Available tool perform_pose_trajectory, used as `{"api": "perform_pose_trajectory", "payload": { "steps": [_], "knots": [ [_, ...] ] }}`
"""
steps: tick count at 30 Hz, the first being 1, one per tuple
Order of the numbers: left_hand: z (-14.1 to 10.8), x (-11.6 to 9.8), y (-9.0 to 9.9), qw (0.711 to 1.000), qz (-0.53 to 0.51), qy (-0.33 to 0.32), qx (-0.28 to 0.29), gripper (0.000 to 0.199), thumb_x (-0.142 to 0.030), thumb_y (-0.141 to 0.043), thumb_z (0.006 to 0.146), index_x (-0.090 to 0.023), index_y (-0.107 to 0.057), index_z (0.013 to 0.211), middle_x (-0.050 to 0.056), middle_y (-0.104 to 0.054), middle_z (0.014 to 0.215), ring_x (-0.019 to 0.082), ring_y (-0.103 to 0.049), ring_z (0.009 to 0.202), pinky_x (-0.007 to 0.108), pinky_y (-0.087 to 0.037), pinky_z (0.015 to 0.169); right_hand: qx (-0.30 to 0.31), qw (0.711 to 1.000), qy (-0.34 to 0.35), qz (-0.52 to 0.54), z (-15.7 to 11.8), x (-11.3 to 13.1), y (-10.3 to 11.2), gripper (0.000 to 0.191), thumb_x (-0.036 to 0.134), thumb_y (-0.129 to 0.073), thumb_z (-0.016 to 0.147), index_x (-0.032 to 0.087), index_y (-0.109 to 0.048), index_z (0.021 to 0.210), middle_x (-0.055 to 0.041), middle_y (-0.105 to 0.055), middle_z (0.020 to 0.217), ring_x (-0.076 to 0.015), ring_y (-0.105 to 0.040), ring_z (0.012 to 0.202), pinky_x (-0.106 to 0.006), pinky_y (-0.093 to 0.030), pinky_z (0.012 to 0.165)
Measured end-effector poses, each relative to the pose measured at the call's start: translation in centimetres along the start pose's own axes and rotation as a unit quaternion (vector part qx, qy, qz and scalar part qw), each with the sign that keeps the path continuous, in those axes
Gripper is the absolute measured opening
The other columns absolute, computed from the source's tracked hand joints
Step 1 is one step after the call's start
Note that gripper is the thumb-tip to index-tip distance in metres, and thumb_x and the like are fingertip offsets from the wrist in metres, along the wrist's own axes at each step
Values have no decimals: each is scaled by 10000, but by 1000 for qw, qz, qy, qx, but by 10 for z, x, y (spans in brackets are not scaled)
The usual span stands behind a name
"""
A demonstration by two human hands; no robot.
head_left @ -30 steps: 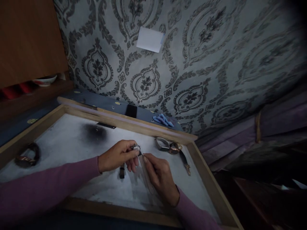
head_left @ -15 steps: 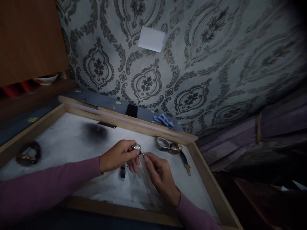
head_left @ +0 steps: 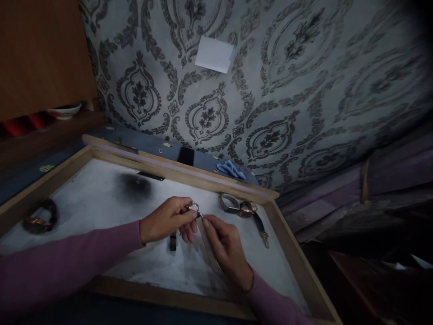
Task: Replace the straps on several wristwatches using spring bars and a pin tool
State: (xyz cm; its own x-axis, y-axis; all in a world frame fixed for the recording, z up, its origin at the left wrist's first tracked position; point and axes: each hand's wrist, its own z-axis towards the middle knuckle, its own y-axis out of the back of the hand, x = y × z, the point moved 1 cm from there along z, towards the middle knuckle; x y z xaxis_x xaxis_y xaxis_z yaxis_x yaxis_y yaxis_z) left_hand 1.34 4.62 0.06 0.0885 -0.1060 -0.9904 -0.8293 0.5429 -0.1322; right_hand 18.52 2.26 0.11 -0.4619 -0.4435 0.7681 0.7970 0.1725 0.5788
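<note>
My left hand [head_left: 171, 219] is closed on a wristwatch [head_left: 192, 206] with a round, silver-coloured face, pinched between thumb and fingers. A pale strap [head_left: 208, 248] slants down from the watch towards the front. Close against the top of this strap is my right hand [head_left: 226, 241], its thumb and forefinger pressed together. A thin dark tip shows at those fingertips, but what it belongs to is hidden. Below my left hand, a short black strap end [head_left: 173, 243] shows; whether it is joined to the watch I cannot tell.
A shallow wooden tray [head_left: 304, 266] with a pale floor surrounds the work. Another watch [head_left: 41, 217] lies at its left; a silver-coloured band [head_left: 229, 203] and a dark-strapped watch [head_left: 247, 209] lie at its right. Behind the rim are a black phone-like slab [head_left: 186, 156] and a blue cloth [head_left: 231, 169].
The watch face has tilted very slightly in my left hand. Both hands otherwise keep almost the same place and hold.
</note>
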Motion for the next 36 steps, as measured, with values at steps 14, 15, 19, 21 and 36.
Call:
{"api": "perform_pose_trajectory", "payload": {
  "steps": [14,15,19,21,36],
  "knots": [
    [-5,-2,0,962,250,-97,-52,179,-233,-405,934,-186,-434,763,-20,-601,655,93,-613,506,179,-445,491,17,992,-90,91,4,5,-3,376,408,-436,968,170,-562,706,-7,-593,610,-127,-557,558,-208,-424,539],
    [-5,-2,0,954,274,-104,-53,172,-220,-399,934,-189,-427,767,-26,-594,644,92,-610,505,182,-439,500,19,987,-105,121,4,5,-5,371,422,-449,961,169,-569,717,-12,-607,622,-129,-572,556,-210,-447,546],
    [-4,-3,2,935,332,-107,-61,153,-180,-390,924,-201,-399,773,-50,-537,560,110,-599,501,198,-419,536,18,963,-160,216,3,5,-11,373,486,-520,912,162,-582,739,-25,-644,691,-112,-582,492,-216,-487,515],
    [-4,-3,2,932,341,-103,-66,149,-171,-390,920,-204,-394,775,-54,-519,546,116,-590,499,203,-411,542,12,951,-181,250,4,5,-14,384,512,-553,886,159,-588,740,-33,-660,724,-101,-577,468,-212,-487,487],
    [-4,-2,1,889,435,-121,-71,133,-130,-388,919,-210,-385,812,-42,-518,593,153,-564,565,247,-364,581,-20,941,-194,275,6,6,-21,406,546,-597,832,163,-572,697,23,-556,502,-85,-482,400,-172,-392,382]
  ]
}}
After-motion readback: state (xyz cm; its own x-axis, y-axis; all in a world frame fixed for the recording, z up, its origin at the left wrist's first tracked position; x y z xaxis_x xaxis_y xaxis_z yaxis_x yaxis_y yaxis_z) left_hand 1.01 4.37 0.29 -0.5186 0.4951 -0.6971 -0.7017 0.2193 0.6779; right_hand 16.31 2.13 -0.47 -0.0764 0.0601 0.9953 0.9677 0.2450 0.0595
